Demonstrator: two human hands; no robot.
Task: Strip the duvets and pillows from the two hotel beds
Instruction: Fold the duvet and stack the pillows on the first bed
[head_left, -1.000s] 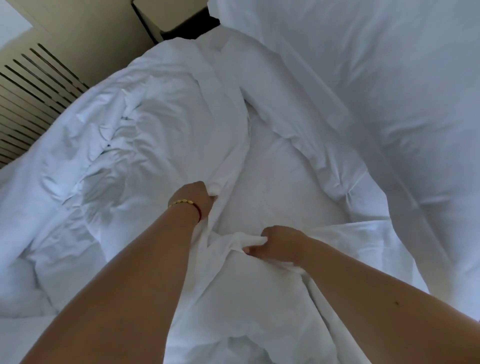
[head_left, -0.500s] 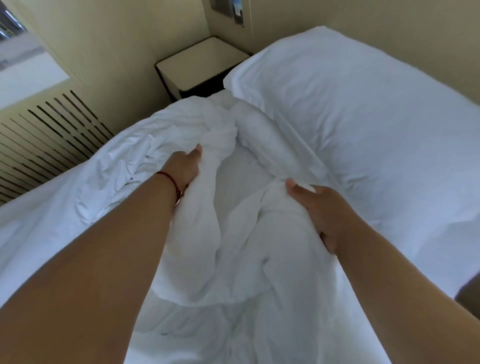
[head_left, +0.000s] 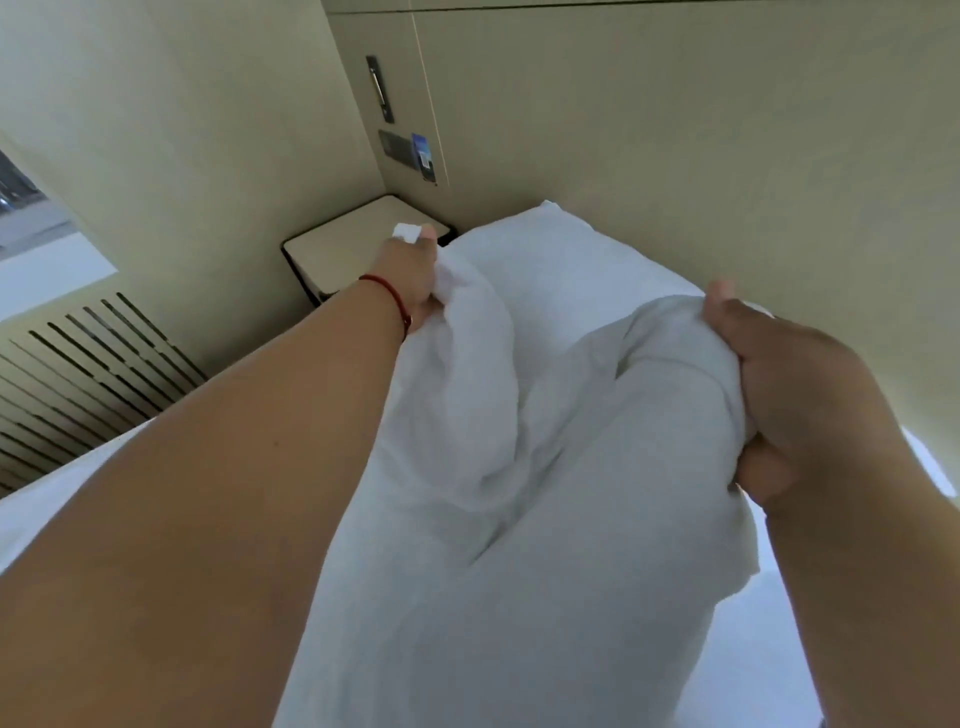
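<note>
A white duvet (head_left: 519, 493) hangs bunched in the air between my arms, filling the middle and bottom of the view. My left hand (head_left: 410, 275), with a red cord at the wrist, is shut on its upper left fold. At the right, my right hand (head_left: 795, 395) grips another bunch of the same duvet. Behind the lifted cloth a white pillow (head_left: 561, 254) lies at the head of the bed, against the beige headboard wall. The mattress is mostly hidden by the duvet and my arms.
A beige nightstand (head_left: 343, 254) stands in the corner left of the pillow. A slatted radiator cover (head_left: 78, 374) runs below the window at the left. Wall switches (head_left: 397, 145) sit above the nightstand.
Both hands have lifted the duvet up off the bed and raised it high. The view has tilted up toward the headboard wall, and the crumpled bedding on the left has dropped out of sight.
</note>
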